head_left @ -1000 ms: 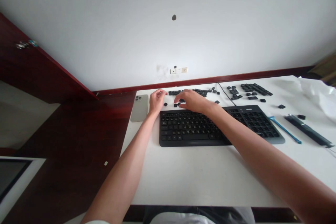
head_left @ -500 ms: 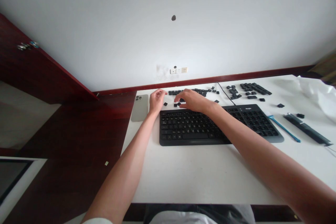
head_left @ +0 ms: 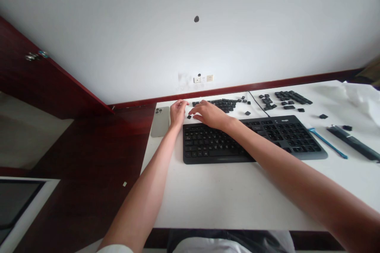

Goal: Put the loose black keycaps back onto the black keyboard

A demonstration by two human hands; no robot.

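A black keyboard (head_left: 213, 152) lies on the white table, with bare sockets showing on its right-hand part. Beyond its far left corner rests my left hand (head_left: 177, 112), fingers curled and closed; what they hold, if anything, is hidden. My right hand (head_left: 210, 114) is over the keyboard's far edge, thumb and fingers apart and pointing left. Just off its fingertips sits a loose black keycap (head_left: 189, 117). Behind that hand a group of loose keycaps (head_left: 228, 104) is spread on the table, partly covered by it.
A phone (head_left: 160, 122) lies at the table's left edge. More keycaps (head_left: 292, 96) are scattered at the back right. A blue stick-like tool (head_left: 328, 143) and a long black strip-like object (head_left: 353, 142) lie right of the keyboard, near crumpled white plastic (head_left: 360, 97).
My right hand has moved left toward the single keycap beside my left hand. My left hand keeps its curled pose. The whole view has shifted slightly.
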